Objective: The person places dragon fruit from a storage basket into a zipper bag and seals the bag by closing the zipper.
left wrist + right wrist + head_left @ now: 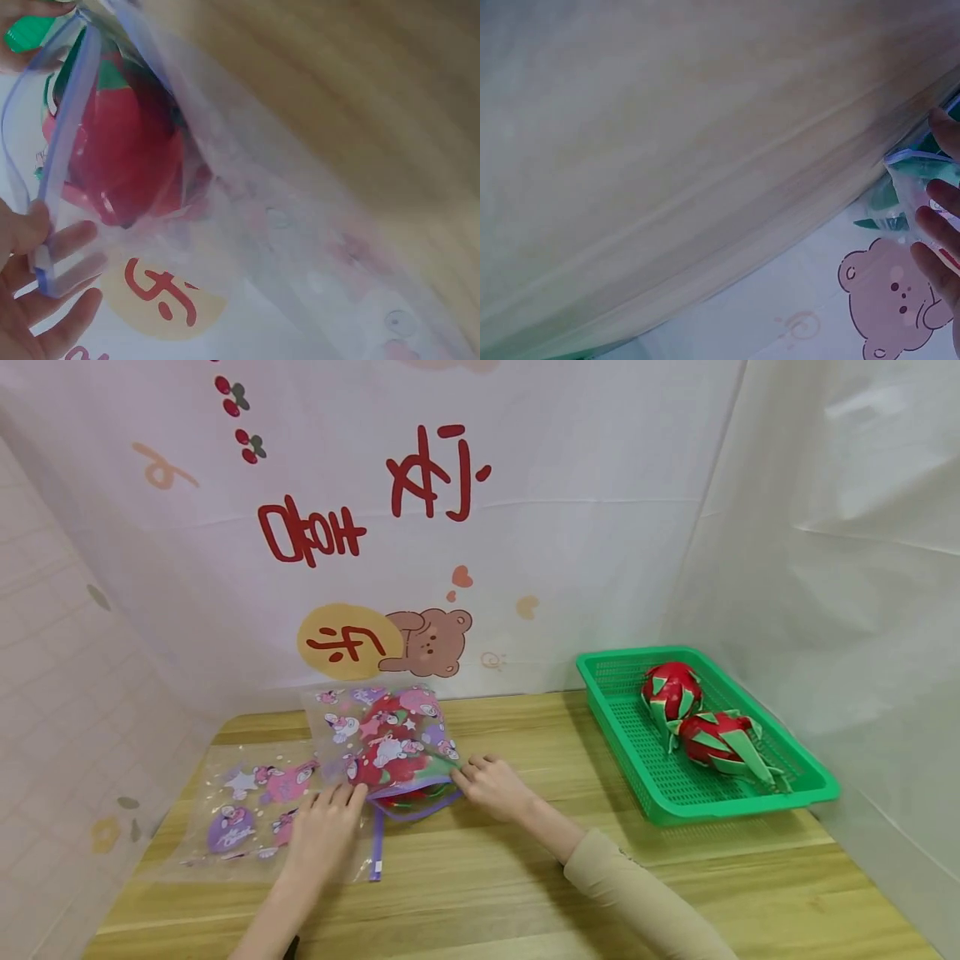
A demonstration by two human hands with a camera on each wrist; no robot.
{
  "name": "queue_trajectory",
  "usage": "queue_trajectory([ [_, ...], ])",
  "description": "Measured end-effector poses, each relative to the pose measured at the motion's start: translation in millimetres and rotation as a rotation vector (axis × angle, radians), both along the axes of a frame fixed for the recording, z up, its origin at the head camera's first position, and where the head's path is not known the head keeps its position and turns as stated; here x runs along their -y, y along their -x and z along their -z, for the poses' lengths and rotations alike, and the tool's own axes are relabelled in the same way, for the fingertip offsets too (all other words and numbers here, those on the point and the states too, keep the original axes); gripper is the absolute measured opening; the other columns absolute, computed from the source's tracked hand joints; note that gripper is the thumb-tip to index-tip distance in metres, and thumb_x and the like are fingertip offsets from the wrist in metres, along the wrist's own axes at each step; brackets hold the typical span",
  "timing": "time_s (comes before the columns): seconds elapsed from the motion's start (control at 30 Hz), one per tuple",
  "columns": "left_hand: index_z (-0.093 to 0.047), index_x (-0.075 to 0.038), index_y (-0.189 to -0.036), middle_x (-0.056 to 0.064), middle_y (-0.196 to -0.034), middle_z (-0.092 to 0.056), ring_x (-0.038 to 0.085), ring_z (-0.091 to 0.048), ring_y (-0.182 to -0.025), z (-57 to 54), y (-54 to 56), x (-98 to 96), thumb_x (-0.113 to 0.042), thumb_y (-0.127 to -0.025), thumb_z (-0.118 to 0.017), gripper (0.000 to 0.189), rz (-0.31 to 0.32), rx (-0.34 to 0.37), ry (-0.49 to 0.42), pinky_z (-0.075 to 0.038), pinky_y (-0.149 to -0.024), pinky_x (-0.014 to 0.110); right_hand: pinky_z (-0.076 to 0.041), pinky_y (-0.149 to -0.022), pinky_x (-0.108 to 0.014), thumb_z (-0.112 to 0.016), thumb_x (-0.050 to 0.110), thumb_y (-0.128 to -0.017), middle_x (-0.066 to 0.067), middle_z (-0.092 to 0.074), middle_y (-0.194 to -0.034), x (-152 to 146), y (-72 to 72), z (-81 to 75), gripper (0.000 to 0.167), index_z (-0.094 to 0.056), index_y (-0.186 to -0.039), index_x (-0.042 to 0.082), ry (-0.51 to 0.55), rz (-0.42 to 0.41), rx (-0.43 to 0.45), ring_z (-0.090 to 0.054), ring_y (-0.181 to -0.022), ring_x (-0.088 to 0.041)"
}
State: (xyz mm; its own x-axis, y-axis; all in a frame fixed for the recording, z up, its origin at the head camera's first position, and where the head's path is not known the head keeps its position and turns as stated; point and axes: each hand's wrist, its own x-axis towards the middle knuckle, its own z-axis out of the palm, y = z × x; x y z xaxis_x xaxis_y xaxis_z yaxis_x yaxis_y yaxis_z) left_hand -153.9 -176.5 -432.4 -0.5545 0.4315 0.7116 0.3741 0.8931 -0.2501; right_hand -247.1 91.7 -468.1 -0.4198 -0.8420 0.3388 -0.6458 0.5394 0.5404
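A clear zip bag (341, 735) with pink and purple cartoon prints lies at the back left of the table, its purple-edged mouth gaping toward me. Inside it is a red dragon fruit (127, 150) with green scales. My left hand (326, 822) pinches the left end of the mouth, thumb on one side of the purple strip and fingers on the other in the left wrist view. At the opposite corner, my right hand (491, 789) holds the mouth's right end. Only part of that hand shows in the right wrist view.
Another printed zip bag (251, 810) lies flat at the left, partly under my left hand. On the right stands a green basket (626, 743) holding two dragon fruits (720, 739). A printed white curtain (562, 527) rises behind the wooden table (525, 893).
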Motion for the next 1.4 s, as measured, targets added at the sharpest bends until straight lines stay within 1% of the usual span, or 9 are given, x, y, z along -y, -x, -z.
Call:
queue_trajectory([
  [0.13,-0.059,0.001,-0.09,0.017,-0.081,-0.07,0.035,-0.067,-0.077,-7.8,6.4,0.7,-0.005,-0.082,-0.049,0.014,0.02,-0.044,-0.051,-0.056,-0.063,0.047,-0.051,-0.061,-0.022,-0.057,0.019,-0.092,0.005,-0.068,-0.085,3,0.0,1.2,0.015,-0.055,-0.105,0.013,0.044,0.005,-0.008,-0.064,-0.078,-0.011],
  [0.33,-0.059,0.003,-0.092,0.019,-0.084,-0.07,0.036,-0.067,-0.08,-21.4,12.7,1.0,0.002,-0.08,-0.054,0.013,-0.007,-0.044,-0.063,-0.055,-0.063,0.047,-0.048,-0.058,-0.022,-0.071,0.037,-0.079,0.005,-0.066,-0.084,10,-1.1,4.4,0.042,-0.05,-0.106,0.011,0.055,0.05,0.021,-0.063,-0.076,-0.011],
  [0.5,-0.061,0.004,-0.093,0.02,-0.084,-0.07,0.037,-0.067,-0.08,-30.8,22.2,2.2,0.004,-0.073,-0.062,0.02,-0.012,-0.054,-0.064,-0.056,-0.061,0.046,-0.051,-0.059,-0.02,-0.063,0.023,-0.084,0.003,-0.07,-0.087,17,-4.8,3.7,0.033,-0.054,-0.112,0.007,0.118,0.093,0.018,-0.066,-0.077,-0.011],
  [0.6,-0.062,0.004,-0.093,0.02,-0.085,-0.07,0.038,-0.067,-0.079,-35.9,30.1,4.3,0.007,-0.071,-0.066,0.023,0.003,-0.078,-0.077,-0.056,-0.061,0.045,-0.055,-0.065,-0.021,-0.066,0.013,-0.084,-0.003,-0.071,-0.094,16,-6.3,-1.5,0.037,-0.052,-0.116,0.003,0.173,0.108,0.038,-0.068,-0.081,-0.013],
  [0.7,-0.063,0.004,-0.093,0.02,-0.085,-0.07,0.038,-0.066,-0.08,-38.8,37.3,7.2,0.006,-0.075,-0.067,0.018,0.019,-0.111,-0.101,-0.056,-0.062,0.045,-0.056,-0.072,-0.024,-0.069,0.002,-0.078,-0.009,-0.07,-0.099,10,-3.1,-6.5,0.042,-0.053,-0.116,-0.001,0.263,0.056,0.033,-0.066,-0.085,-0.018],
  [0.8,-0.063,0.004,-0.093,0.02,-0.085,-0.07,0.037,-0.066,-0.08,-39.3,42.9,9.9,0.002,-0.079,-0.065,0.014,0.038,-0.149,-0.122,-0.055,-0.061,0.045,-0.056,-0.074,-0.025,-0.065,-0.003,-0.079,-0.012,-0.07,-0.099,2,4.0,-10.3,0.035,-0.059,-0.114,-0.004,0.365,-0.041,-0.065,-0.065,-0.084,-0.02],
  [1.0,-0.063,0.002,-0.093,0.017,-0.083,-0.069,0.035,-0.064,-0.077,-44.2,57.7,13.3,-0.011,-0.092,-0.052,0.017,0.079,-0.24,-0.11,-0.054,-0.063,0.043,-0.055,-0.065,-0.027,-0.064,-0.001,-0.082,-0.009,-0.073,-0.089,-7,19.2,-28.9,0.02,-0.071,-0.1,0.003,0.558,-0.147,-0.253,-0.064,-0.074,-0.02],
  [1.2,-0.064,0.002,-0.089,0.016,-0.077,-0.068,0.032,-0.062,-0.07,-55.7,73.7,14.6,-0.01,-0.094,-0.051,0.019,0.093,-0.326,-0.08,-0.051,-0.057,0.04,-0.053,-0.06,-0.029,-0.069,-0.003,-0.078,-0.007,-0.073,-0.083,-18,27.7,-57.8,0.017,-0.072,-0.093,0.006,0.641,-0.118,-0.286,-0.063,-0.067,-0.021],
  [1.4,-0.064,0.004,-0.09,0.018,-0.076,-0.068,0.033,-0.062,-0.068,-68.3,82.3,14.9,-0.008,-0.092,-0.053,0.017,0.097,-0.344,-0.073,-0.052,-0.057,0.04,-0.052,-0.059,-0.031,-0.066,-0.01,-0.077,-0.008,-0.073,-0.084,-30,32.4,-86.1,0.023,-0.072,-0.092,0.005,0.698,-0.133,-0.331,-0.06,-0.068,-0.023],
])
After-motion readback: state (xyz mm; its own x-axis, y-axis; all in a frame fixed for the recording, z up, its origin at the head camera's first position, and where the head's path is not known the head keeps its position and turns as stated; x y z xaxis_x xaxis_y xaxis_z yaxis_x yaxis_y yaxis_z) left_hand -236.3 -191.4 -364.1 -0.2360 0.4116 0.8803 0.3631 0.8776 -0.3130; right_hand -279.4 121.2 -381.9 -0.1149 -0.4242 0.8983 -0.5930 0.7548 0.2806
